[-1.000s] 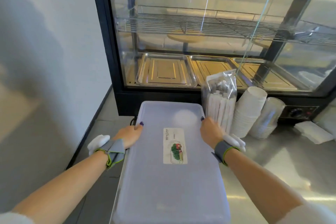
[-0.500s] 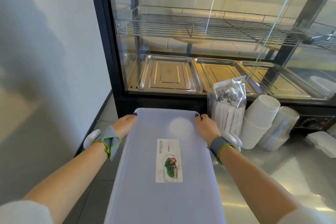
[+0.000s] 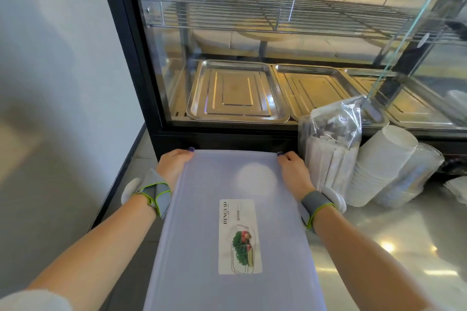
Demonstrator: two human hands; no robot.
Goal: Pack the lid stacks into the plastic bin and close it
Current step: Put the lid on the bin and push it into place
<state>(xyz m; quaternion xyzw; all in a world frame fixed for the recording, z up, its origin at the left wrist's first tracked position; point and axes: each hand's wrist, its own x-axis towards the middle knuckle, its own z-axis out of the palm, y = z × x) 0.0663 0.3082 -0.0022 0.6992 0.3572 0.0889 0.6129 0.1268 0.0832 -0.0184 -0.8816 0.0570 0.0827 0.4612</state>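
Note:
The plastic bin lies lengthwise in front of me on the steel counter, covered by its frosted lavender lid [image 3: 202, 247] with a printed label [image 3: 239, 236] in the middle. My left hand [image 3: 174, 165] grips the lid's far left corner, fingers curled over the edge. At the far right corner my right hand [image 3: 294, 171] holds the lid the same way. The lid hides the bin's walls and whatever is inside, so no lid stacks show within it.
A black-framed glass display case [image 3: 252, 58] with steel trays stands right behind the bin. To the right are a bag of wrapped straws [image 3: 328, 144], a stack of white paper cups [image 3: 379, 166] and a sleeve of clear lids [image 3: 414, 174]. A white wall [image 3: 55, 83] is on the left.
Both hands slid along the lid's long edges from near its middle to the far corners. My view moved closer to the case.

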